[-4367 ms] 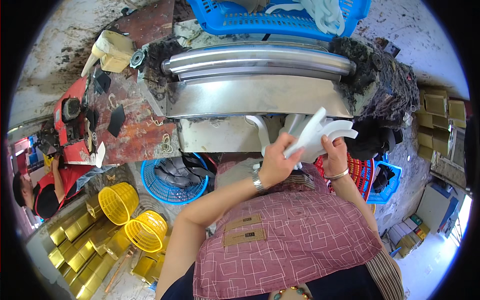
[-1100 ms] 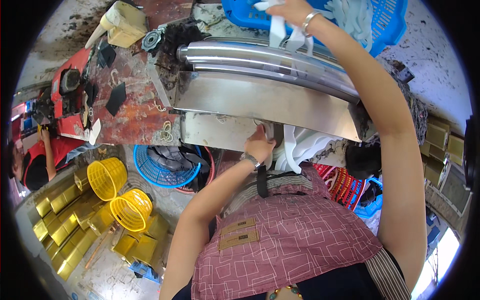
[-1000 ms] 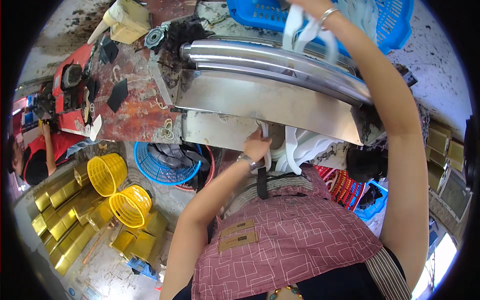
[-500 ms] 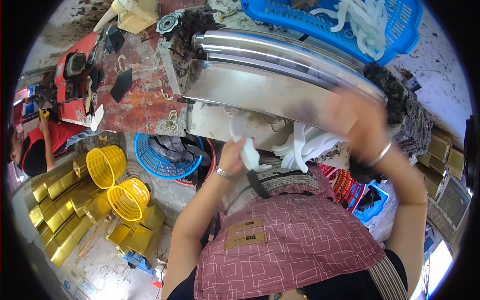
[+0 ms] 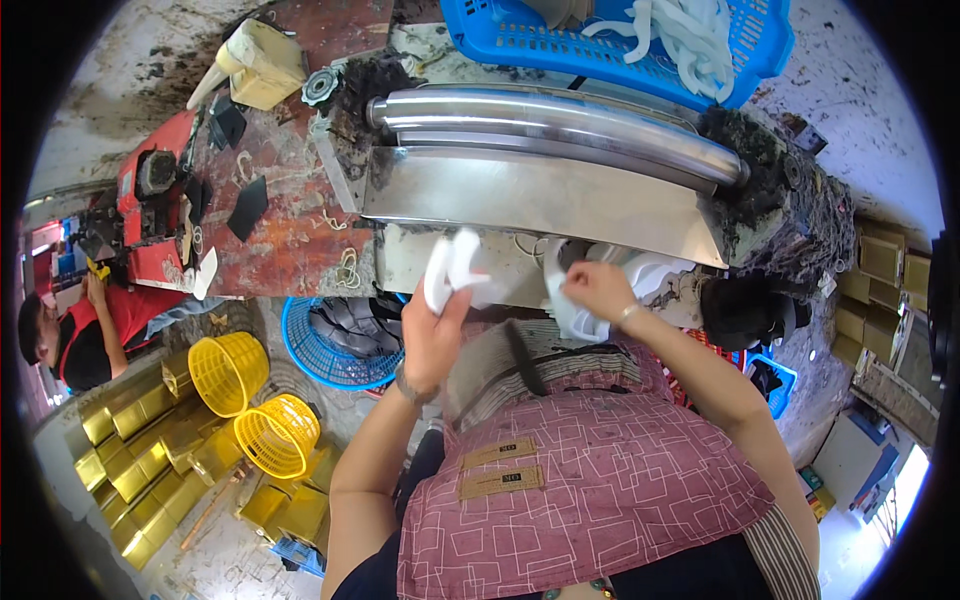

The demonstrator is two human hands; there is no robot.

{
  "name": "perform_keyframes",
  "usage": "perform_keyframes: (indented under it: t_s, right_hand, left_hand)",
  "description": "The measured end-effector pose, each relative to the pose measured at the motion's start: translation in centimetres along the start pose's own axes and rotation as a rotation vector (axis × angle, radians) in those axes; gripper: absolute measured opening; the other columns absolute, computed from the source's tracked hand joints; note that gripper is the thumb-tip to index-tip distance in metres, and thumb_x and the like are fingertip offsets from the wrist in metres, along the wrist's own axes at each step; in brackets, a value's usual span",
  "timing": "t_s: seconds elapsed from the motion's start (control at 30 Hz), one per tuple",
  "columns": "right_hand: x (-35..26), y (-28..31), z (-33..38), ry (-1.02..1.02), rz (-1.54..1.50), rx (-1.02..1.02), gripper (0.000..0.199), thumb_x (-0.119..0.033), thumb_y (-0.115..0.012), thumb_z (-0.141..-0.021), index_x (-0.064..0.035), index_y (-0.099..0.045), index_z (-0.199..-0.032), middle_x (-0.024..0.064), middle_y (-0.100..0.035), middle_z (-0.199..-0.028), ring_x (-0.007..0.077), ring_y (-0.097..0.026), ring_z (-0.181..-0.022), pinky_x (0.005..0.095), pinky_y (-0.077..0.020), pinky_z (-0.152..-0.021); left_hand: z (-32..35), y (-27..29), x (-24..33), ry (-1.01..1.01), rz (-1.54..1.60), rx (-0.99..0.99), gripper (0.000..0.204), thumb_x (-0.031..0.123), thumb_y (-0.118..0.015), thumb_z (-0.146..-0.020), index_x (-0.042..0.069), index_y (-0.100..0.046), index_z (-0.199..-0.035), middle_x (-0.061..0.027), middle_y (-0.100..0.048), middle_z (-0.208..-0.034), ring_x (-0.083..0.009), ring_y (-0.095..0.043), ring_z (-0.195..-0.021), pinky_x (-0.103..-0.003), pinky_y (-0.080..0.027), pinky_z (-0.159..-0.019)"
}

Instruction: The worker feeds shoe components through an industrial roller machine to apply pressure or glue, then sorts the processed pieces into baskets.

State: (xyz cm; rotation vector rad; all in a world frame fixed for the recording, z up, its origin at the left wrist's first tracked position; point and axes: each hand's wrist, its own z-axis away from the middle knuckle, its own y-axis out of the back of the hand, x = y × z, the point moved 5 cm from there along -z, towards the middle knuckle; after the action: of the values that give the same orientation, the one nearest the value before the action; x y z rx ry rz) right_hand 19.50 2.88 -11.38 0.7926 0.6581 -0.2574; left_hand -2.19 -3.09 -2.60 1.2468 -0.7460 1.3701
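My left hand (image 5: 432, 338) is closed round white curved strips (image 5: 462, 258), whose pale ends stick up past the fingers, partly blurred. To its right, my right hand (image 5: 600, 290) has its fingers curled together at the edge of another white curved strip (image 5: 556, 283), which it appears to pinch. That strip lies at the left side of a pile of similar white strips (image 5: 655, 272) below the metal plate. Both hands are in front of a roller machine with shiny steel rollers (image 5: 560, 118) and a sloping metal plate (image 5: 530, 192).
A blue basket (image 5: 520, 45) holding more white strips stands behind the rollers. On the left are a red-brown worktable (image 5: 290, 195), a blue basket (image 5: 335, 375) of dark pieces and yellow baskets (image 5: 228, 372). A co-worker (image 5: 85, 335) is at far left.
My right hand has come down and left from the metal plate to the white strips. My left hand has moved slightly left, and more white strip shows in it. The view has shifted.
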Motion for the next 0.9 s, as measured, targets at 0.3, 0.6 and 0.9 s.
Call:
perform_keyframes:
  t_s: [0.3,0.6,0.9]
  right_hand:
    - [-1.1,6.7,4.9,-0.151,-0.999,0.193,0.009,-0.006,-0.058,-0.073,-0.0030,-0.052,-0.079,0.0010,-0.055,-0.067,0.0070,-0.049,-0.055,0.0196,-0.0383,-0.048]
    - [-1.7,11.5,-1.5,-0.126,-0.667,0.178,0.016,-0.016,-0.056,-0.079,-0.0019,-0.049,-0.078,0.0082,-0.056,-0.064,0.0164,-0.056,-0.053,0.0263,-0.0442,-0.046]
    - [-6.4,18.4,-15.4,-0.038,-0.070,0.098,0.043,-0.035,-0.059,-0.076,-0.0089,-0.053,-0.110,0.0113,-0.054,-0.107,0.0252,-0.049,-0.101,0.0327,-0.0393,-0.081]
  left_hand:
    - [-2.6,-7.4,1.7,0.503,0.434,-0.374,0.024,0.005,-0.056,-0.079,-0.003,-0.053,-0.101,-0.0095,-0.061,-0.087,-0.0154,-0.060,-0.072,-0.027,-0.050,-0.061]
    - [-10.7,-13.0,0.4,0.581,0.531,-0.330,0.020,0.003,-0.056,-0.078,-0.009,-0.052,-0.095,-0.0156,-0.060,-0.086,-0.0232,-0.062,-0.071,-0.035,-0.053,-0.060]
    - [-4.8,-10.9,0.6,0.787,0.405,-0.603,0.028,0.019,-0.052,-0.085,-0.007,-0.052,-0.095,-0.0162,-0.061,-0.089,-0.0209,-0.062,-0.074,-0.027,-0.052,-0.065]
